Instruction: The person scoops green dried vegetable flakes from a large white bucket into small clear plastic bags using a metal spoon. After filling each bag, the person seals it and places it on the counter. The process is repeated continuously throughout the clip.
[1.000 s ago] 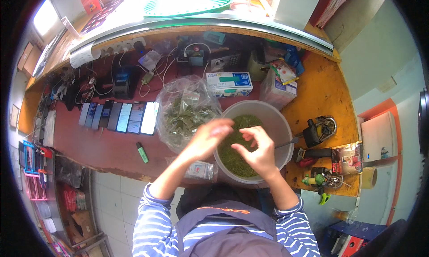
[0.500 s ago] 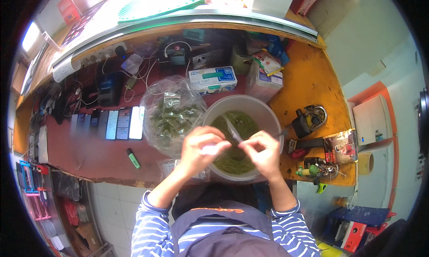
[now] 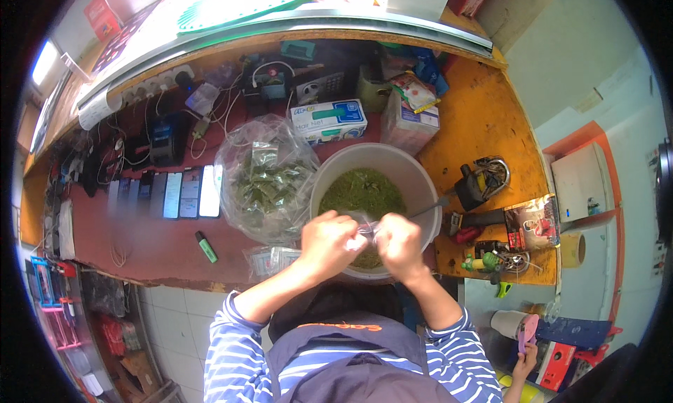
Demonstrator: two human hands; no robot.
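Note:
Over the near part of a whitish bucket (image 3: 429, 172), my left hand (image 3: 328, 243) and my right hand (image 3: 401, 245) are both closed, knuckles up. A small clear plastic bag (image 3: 366, 228) is stretched between them, pinched at either side; its lower part is hidden by my fingers. Green crushed dried herb (image 3: 361, 189) fills the bucket's bottom, and a spoon handle (image 3: 429, 207) leans on the right rim. Left of the bucket lies a large clear bag (image 3: 263, 182) of small packets holding green herb. Flat clear sachets (image 3: 272, 261) rest near my left wrist.
Phones (image 3: 189, 193) stand in a row on the left, near a green marker (image 3: 206, 247). Behind the bucket are a hair-net box (image 3: 329, 121) and a carton (image 3: 410, 126). A padlock (image 3: 480, 186) lies right. Another person's hand (image 3: 522, 364) holds a pink object at lower right.
My hands have closed into fists and drawn level, with the small bag now stretched between them. At lower right, another person's hand with a pink object has come into view.

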